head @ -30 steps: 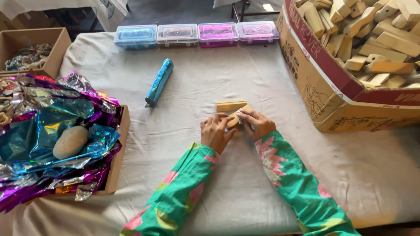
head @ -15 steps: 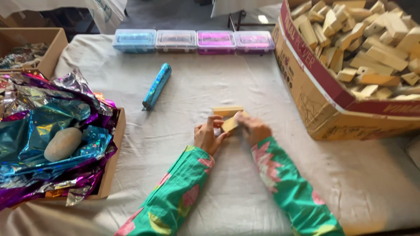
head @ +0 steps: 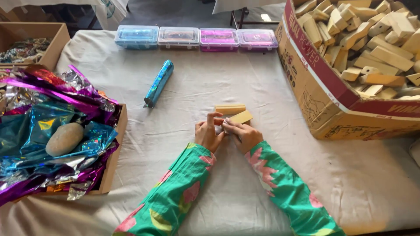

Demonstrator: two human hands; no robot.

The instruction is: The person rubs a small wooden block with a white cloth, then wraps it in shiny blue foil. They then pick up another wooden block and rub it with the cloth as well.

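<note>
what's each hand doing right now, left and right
Left hand: fingers curled, touching the tilted wooden block from the left.
Right hand: closed on the same block; a second block lies just behind.

Single head-worn view, looking steeply down and forward over the cloth-covered surface (head: 271,87). Close range: both forearms enter from the bottom edge, fingers (head: 215,117) near frame centre. Beyond the fingers the view reaches the far surface edge; left and right of them, boxes are cropped by the frame. No second view.
</note>
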